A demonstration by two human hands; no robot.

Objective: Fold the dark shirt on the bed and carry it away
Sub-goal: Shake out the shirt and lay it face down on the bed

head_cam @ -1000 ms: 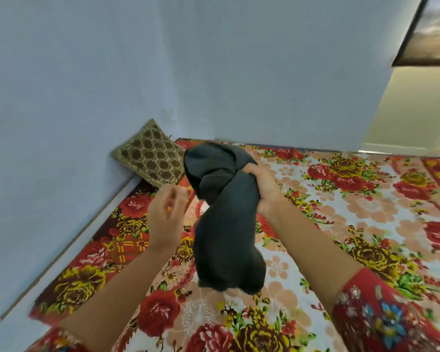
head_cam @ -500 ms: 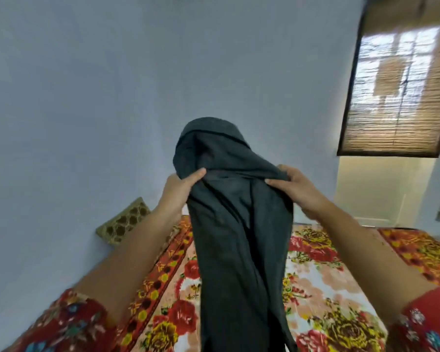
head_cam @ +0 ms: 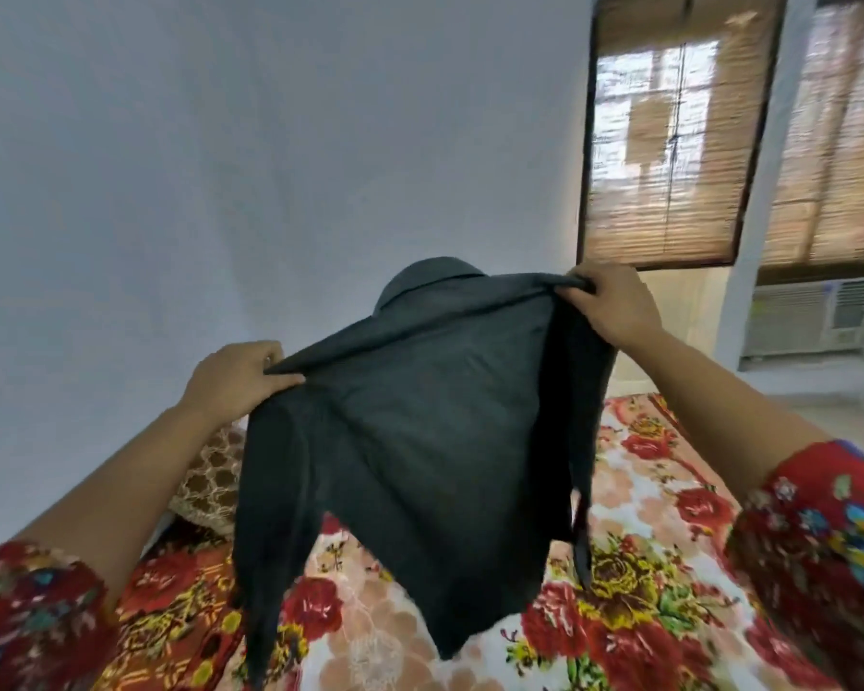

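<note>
1. Closest to the camera are the two floral sleeves (head_cam: pixel 819 551), red with blue and yellow flowers, one at each bottom corner, with bare forearms reaching up to the dark shirt (head_cam: pixel 420 441).
2. The dark shirt is held up in the air, spread out by its shoulders, collar at the top. It hangs above the bed (head_cam: pixel 644 615), and I can't tell if the bottom hem touches the sheet.
3. The left hand (head_cam: pixel 235 376) is pinched tight on the shirt's left shoulder edge, thumb on top of the cloth.
4. The right hand (head_cam: pixel 614 304) is clamped on the shirt's right shoulder seam and sits higher than the left one, so the shirt hangs tilted. The hands are well apart, a whole shirt width between them.
5. One sleeve dangles down below the left hand; on the right side a narrow dark strip hangs down too.
6. Under and behind the shirt is the bed with its loud red and yellow flower sheet.
7. Just left of the shirt, behind its hanging sleeve, a brown patterned pillow (head_cam: pixel 210 481) leans on the wall.
8. Behind the shirt: plain pale blue wall (head_cam: pixel 270 167).
9. Up and right of the shirt are two windows with bamboo blinds (head_cam: pixel 664 157), and a window AC unit (head_cam: pixel 804 316) sits under the far right one.
</note>
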